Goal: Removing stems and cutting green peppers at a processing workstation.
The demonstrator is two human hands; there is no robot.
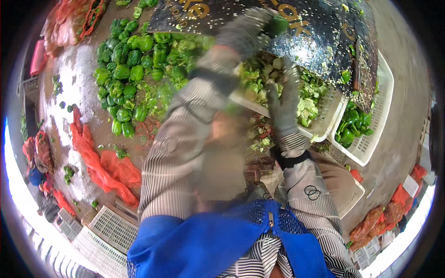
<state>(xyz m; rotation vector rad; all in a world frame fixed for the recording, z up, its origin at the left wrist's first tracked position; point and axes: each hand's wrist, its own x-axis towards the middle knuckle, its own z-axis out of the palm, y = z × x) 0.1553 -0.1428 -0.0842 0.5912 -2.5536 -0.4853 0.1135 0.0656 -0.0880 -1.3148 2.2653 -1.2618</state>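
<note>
My left hand (248, 33), in a dark glove, reaches over a black board (333, 52) strewn with pale seeds. At its fingers is a green bell pepper (277, 26); blur hides part of the grip. Also gloved, my right hand (285, 100) is above a white plastic crate (333, 109) of pepper cores and trimmings (307, 107). Its thumb and fingers are spread, and I see nothing held in them. Left of my left arm, whole green bell peppers (127, 73) lie heaped on the floor.
A second white crate (373, 139) on the right holds cut green peppers (351, 125). On the board's right side lies a long, narrow tool (356, 66), perhaps a knife. Red mesh sacks (104, 166) lie on the wet floor, with stacked crates (113, 229) at lower left.
</note>
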